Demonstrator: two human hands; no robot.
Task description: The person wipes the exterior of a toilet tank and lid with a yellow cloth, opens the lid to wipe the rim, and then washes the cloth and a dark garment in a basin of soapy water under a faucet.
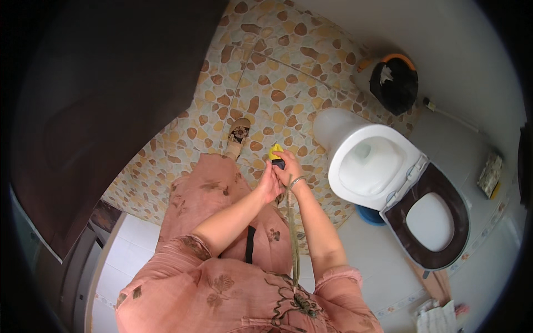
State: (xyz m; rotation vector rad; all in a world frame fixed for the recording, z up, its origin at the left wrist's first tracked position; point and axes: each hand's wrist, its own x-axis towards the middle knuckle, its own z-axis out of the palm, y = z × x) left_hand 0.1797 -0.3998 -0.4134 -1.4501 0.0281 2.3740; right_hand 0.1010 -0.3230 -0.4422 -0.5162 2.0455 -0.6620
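In front of my body, both hands meet around a small dark-bodied object with a bright yellow top [276,150], which looks like a capped bottle. My right hand [290,168] is closed around it, the fingers near the yellow part and a bracelet on the wrist. My left hand [269,184] presses against its near side with the fingers closed up to it. Most of the dark part is hidden by the hands. A long green cord [293,233] hangs from my clothing down to beside the right wrist.
To the right stands a white toilet bowl [338,177], its dark seat [455,222] tipped back. Behind it are a black-lined bin [397,83] with an orange rim and a brush handle [452,115]. A blue basin [371,215] sits beside the bowl. A dark door [122,100] fills the left.
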